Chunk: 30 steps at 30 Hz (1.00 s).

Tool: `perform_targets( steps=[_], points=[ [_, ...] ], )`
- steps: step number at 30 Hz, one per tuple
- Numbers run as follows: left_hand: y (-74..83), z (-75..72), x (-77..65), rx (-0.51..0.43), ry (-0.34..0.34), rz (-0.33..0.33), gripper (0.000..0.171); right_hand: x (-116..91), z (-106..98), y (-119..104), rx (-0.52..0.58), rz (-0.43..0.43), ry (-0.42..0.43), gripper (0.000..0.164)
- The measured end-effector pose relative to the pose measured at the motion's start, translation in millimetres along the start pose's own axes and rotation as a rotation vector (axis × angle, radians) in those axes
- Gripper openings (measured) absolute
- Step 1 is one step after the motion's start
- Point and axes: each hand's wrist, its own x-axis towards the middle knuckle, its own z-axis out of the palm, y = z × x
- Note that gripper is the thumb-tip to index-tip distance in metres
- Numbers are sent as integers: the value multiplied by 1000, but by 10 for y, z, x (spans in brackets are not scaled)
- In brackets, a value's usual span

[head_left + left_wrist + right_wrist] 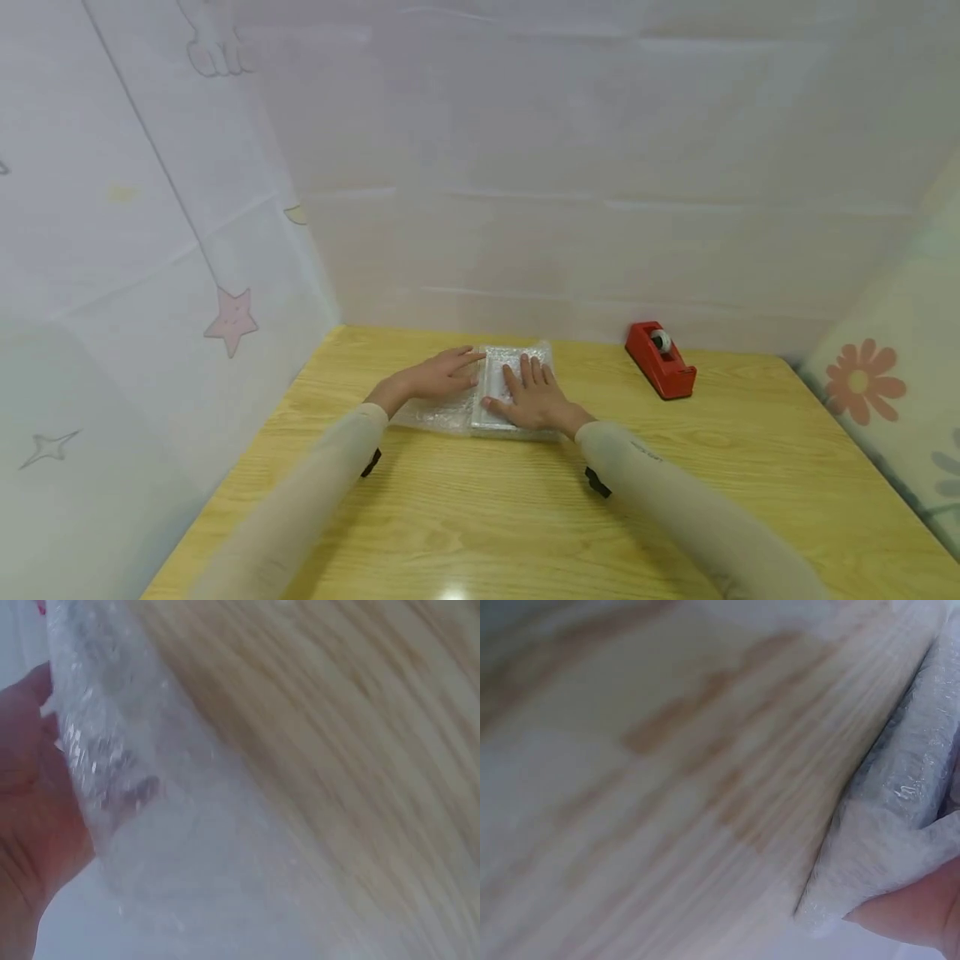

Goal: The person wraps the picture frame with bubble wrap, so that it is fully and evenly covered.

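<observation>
Two bare hands work over one flat, rectangular, whitish package [494, 379] in clear bubble wrap, which lies on a yellow wood-grain table [480, 483], in front of the person. I take the package as the middle of a dial, with twelve on the side farthest from the person. The right hand [534, 403] lies flat on the package's upper face, coming in from four o'clock, its fingers spread and straight, thumb apart, pressing with no grasp. The left hand [438, 375] reaches in from nine o'clock with its fingers stretched out and relaxed, their tips at the package's near-side edge toward nine. A loose, see-through flap of bubble wrap [441, 415] spreads out at eight o'clock beneath that hand; in the left wrist view its crinkled plastic runs across part of the fingers. From the right wrist I see the wrapped edge close to a digit, the rest of that hand cut off. Between two and three o'clock, well apart, sits a glossy red tape dispenser [660, 367] carrying a white roll of tape [661, 340]. Pale long sleeves cover both arms. Pale printed sheeting [585, 167] rises at twelve, a smiling pink star [232, 321] at ten, a coral-red flower [860, 381] at three.
</observation>
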Motion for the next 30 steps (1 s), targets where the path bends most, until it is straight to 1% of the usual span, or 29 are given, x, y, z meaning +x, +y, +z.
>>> perform_targets(
  steps=[2, 4, 7, 11, 14, 16, 20, 23, 25, 27, 30],
  points=[
    [-45, -53, -103, 4, 31, -61, 62, 4, -5, -22, -4, 5, 4, 100],
    [-116, -87, -196, -27, 49, -119, 61, -1, -12, -29, -1, 10, 1, 99],
    [-238, -121, -323, -81, 67, -189, 57, -15, -22, -22, 10, 12, 0, 98],
    [-376, -164, -461, -281, 39, -259, 51, -31, -26, -11, -1, 1, 6, 99],
    [-436, -197, -542, -450, 3, -288, 48, -32, -18, -7, -3, -12, 17, 99],
    [-453, -210, -581, -515, -3, -297, 44, -29, -12, -5, -2, -15, 25, 98],
    [-445, -210, -611, -626, 3, -313, 32, -21, 4, 7, -4, -13, 30, 99],
    [-412, -219, -620, -656, 3, -326, 28, -20, 7, 9, 12, -11, 28, 99],
    [-390, -237, -625, -649, -5, -323, 28, 1, 31, 24, 37, -15, 31, 101],
    [-379, -263, -634, -630, -30, -310, 28, 27, 56, 40, 58, -18, 33, 104],
    [-382, -312, -657, -594, -81, -292, 27, 70, 106, 71, 59, -20, 27, 108]
  ],
)
